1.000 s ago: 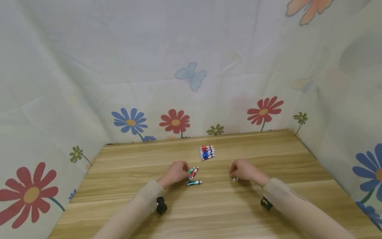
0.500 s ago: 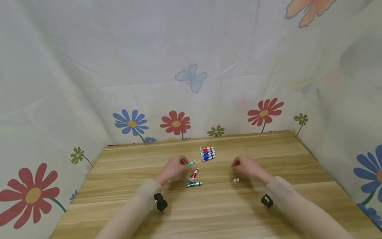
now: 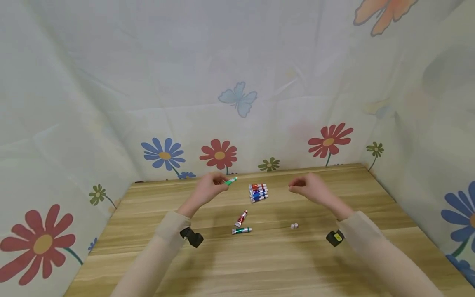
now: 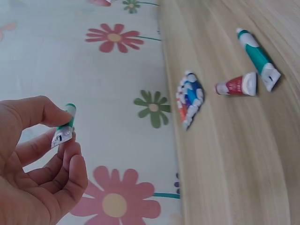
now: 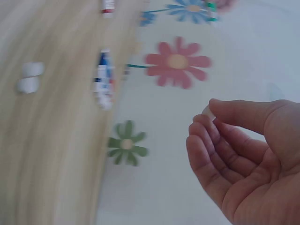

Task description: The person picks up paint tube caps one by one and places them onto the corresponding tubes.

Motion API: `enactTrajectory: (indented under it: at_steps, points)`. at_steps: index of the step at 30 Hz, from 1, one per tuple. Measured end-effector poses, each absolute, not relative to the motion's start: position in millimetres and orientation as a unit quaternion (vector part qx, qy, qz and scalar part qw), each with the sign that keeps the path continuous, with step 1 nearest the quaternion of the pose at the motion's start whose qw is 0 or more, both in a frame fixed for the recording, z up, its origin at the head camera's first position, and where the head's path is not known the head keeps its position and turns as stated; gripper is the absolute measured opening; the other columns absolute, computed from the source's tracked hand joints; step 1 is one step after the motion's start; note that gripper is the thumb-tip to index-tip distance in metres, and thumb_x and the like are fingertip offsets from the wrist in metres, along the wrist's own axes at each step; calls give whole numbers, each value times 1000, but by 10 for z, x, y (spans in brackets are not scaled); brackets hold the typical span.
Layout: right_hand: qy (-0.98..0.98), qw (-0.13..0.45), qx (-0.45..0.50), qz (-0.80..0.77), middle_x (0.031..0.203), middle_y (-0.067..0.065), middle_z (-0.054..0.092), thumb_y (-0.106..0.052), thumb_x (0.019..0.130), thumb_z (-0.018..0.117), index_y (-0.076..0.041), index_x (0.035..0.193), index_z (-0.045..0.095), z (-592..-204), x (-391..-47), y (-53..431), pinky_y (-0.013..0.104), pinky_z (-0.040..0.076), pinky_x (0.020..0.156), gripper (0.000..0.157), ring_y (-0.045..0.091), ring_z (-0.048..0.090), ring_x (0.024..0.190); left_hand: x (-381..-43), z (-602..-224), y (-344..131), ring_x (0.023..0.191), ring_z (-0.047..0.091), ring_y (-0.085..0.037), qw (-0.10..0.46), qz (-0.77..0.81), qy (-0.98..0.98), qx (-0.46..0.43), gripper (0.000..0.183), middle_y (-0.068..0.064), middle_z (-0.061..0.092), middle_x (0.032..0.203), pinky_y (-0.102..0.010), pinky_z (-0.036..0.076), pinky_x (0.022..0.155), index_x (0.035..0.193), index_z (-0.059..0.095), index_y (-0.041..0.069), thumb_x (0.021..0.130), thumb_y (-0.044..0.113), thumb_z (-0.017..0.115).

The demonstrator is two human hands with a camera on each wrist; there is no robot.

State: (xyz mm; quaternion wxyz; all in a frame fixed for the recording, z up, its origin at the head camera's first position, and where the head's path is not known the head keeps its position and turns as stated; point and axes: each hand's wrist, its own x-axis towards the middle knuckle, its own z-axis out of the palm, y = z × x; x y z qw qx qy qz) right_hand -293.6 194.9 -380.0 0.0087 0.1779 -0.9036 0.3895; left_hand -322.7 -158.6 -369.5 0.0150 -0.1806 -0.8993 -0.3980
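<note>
Raised above the table, my left hand pinches a small green paint tube between thumb and fingers. The left wrist view shows the tube's crimped silver end towards the palm. My right hand is lifted too; in the right wrist view its thumb and index finger pinch a small white piece, mostly hidden by the fingertips. Below lie two small white pieces, side by side. A red paint tube and a darker green paint tube lie nearer the left forearm.
A row of several paint tubes, red to dark blue, lies further back between the hands. The wood-grain table ends at a flower-printed cloth hanging behind it and at both sides. Each wrist wears a small black camera.
My left hand has picked the green paint tube from beside the red one and carried it up and away. The right hand has risen from beside the two white pieces.
</note>
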Motion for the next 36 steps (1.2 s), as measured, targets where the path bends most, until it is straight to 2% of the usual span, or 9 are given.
enactTrajectory:
  at_steps: [7, 16, 20, 25, 36]
  points:
    - [-897, 51, 173, 404, 101, 7, 72, -22, 98, 68, -4, 109, 73, -3563, -2814, 1987, 40, 54, 79, 22, 24, 66, 91, -3106, -3480, -1587, 80, 56, -22, 31, -406, -893, -192, 21, -5, 65, 90, -33, 48, 67, 110, 73, 6, 92, 17, 71]
    - [-879, 48, 171, 443, 107, 6, 73, -32, 98, 68, -9, 114, 72, -3283, -2588, 1883, 38, 54, 81, 29, 23, 65, 94, -2845, -3170, -1477, 80, 57, -24, 42, -428, -875, -222, 20, -3, 67, 93, -35, 50, 69, 112, 73, 11, 92, 17, 72]
    - [-866, 60, 190, 458, 107, 5, 73, -30, 97, 69, -11, 114, 72, -3175, -2481, 1798, 37, 55, 80, 26, 21, 66, 91, -2677, -3026, -1398, 78, 57, -24, 39, -432, -869, -239, 20, -1, 67, 91, -36, 50, 68, 111, 73, 13, 92, 16, 73]
    - [-845, 73, 223, 481, 106, 2, 73, -29, 96, 71, -13, 113, 73, -3083, -2360, 1711, 30, 56, 79, 24, 18, 67, 90, -2478, -2896, -1296, 75, 59, -22, 37, -433, -859, -271, 20, 1, 68, 88, -33, 51, 65, 111, 74, 14, 91, 15, 73]
    - [-812, 112, 263, 509, 103, -3, 73, -23, 94, 73, -14, 111, 75, -3002, -2099, 1583, 28, 56, 79, 19, 13, 69, 90, -2192, -2813, -1145, 80, 62, -16, 42, -427, -841, -329, 18, 8, 71, 98, -33, 55, 71, 110, 75, 14, 92, 16, 72]
